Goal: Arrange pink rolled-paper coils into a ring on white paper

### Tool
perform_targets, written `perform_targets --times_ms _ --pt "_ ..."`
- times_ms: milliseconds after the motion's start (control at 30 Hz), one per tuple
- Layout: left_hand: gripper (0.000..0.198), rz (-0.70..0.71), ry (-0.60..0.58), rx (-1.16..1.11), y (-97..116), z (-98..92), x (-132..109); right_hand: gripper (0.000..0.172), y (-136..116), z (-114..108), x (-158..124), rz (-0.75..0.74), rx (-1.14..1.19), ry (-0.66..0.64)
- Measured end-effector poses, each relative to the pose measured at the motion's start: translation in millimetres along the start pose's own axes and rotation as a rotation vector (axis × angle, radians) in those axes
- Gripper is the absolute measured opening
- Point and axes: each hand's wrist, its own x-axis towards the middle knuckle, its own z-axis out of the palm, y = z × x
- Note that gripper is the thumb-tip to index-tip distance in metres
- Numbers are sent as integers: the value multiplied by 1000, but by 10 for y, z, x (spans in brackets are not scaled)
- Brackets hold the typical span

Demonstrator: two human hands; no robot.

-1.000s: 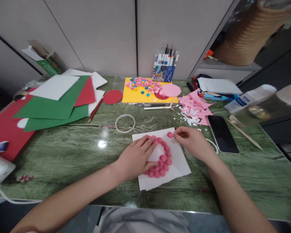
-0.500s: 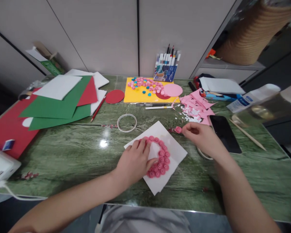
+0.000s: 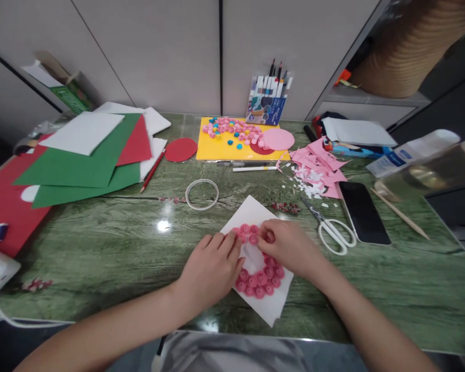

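Several pink rolled paper flowers form a ring on a white sheet of paper at the front middle of the table. My left hand rests over the ring's left side, fingers stretched out and covering some of the flowers. At the ring's upper right, my right hand is closed in a pinch on a pink paper flower, set just inside the outer row. Its fingertips hide part of the ring. To the right of that hand lie white-handled scissors.
A roll of clear tape lies left of the sheet. Behind are a yellow sheet with small flowers, pink paper scraps and a marker pack. A phone is at right; green paper is at left.
My right hand has moved left from beside the sheet to the ring, carrying the pink paper flower. The scissors have come into sight. The sheet has turned slightly; my left hand stays on it.
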Motion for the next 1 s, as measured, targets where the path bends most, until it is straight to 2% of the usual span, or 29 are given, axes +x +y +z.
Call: perform_targets --times_ms 267,667,833,1000 --pt "38 1 7 -30 -12 45 -15 14 16 85 57 13 -71 -35" --pt "45 -44 -58 -107 -15 39 38 15 -87 71 24 -16 -266 16" --pt "46 -38 -54 -82 -6 51 31 19 27 75 56 -17 -226 49" --pt "50 -32 -48 -66 1 70 22 21 148 -42 94 56 -123 61"
